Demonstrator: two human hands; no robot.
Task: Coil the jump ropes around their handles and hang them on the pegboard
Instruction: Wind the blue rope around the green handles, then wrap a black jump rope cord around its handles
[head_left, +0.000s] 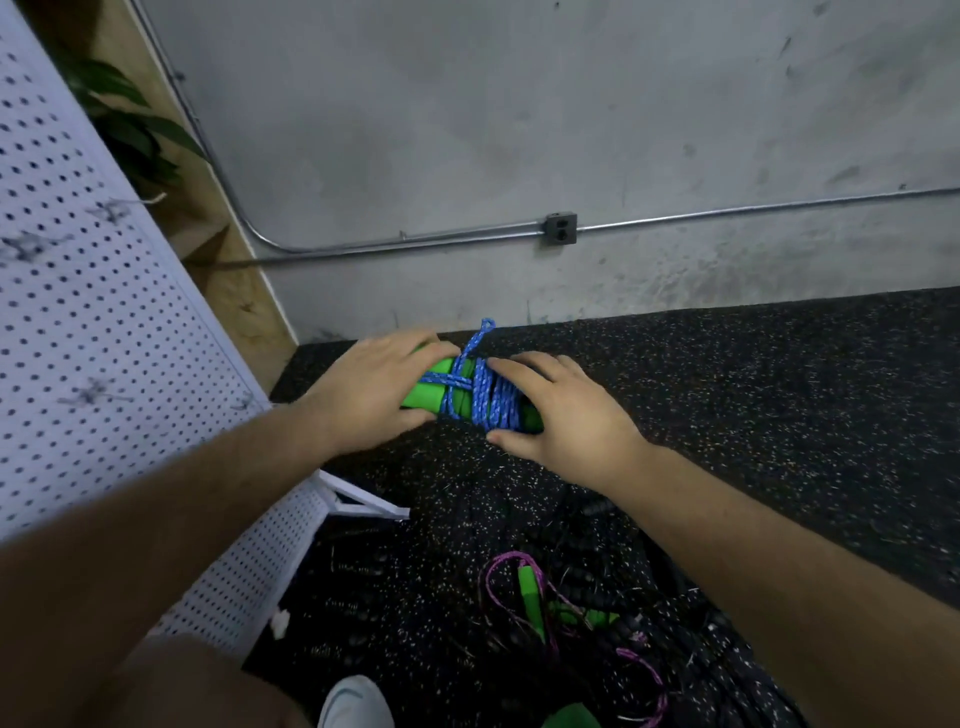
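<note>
Centre frame: left hand (369, 387) grip clamped on green handles (428, 392), right hand (558, 415) grip clamped on blue jump rope (488, 400) coiled round them. Pegboard (78, 312) left. Purple rope (524, 592) on floor (779, 389), lower centre.

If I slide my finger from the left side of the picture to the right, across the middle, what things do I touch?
pegboard → left hand → blue jump rope → right hand. Both hands grip the coiled rope bundle, one at each end.
</note>
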